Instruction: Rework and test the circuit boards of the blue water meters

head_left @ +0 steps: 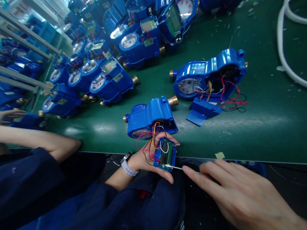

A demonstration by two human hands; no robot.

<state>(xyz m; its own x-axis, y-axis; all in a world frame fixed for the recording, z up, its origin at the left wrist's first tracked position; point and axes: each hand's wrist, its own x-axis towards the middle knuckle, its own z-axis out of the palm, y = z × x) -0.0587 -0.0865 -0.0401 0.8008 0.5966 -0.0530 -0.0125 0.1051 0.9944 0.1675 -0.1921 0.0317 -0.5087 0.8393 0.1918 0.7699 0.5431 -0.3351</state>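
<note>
Head camera: a green bench (259,134) spans the scene, and just inside its near edge sits a blue meter housing (150,113) with brass fittings (173,101) at its 2 ends. It looks rigid and probably heavy, with a smooth shell that could slide under damp fingers; gripping it around the body, clear of the cavity, seems safest.

Both hands are occupied and apart, joined only by the work between them. The right hand (242,182) holds a thin tool, its index finger laid along it; the thumb's grip is hidden. The left hand (145,162) is curled around a small circuit module (165,153), at the bench edge just in front of the housing.

That module should be light and stiff but fragile: its blue frame is the place to hold, by the edges, off the exposed board. Red, yellow, black and white wires (150,145) loop beside it; they look limp, and tugging might strain their joints. Smallest is the thin tool (176,167), its pale tip at the board's lower end; it likely needs only a light pinch.
</note>
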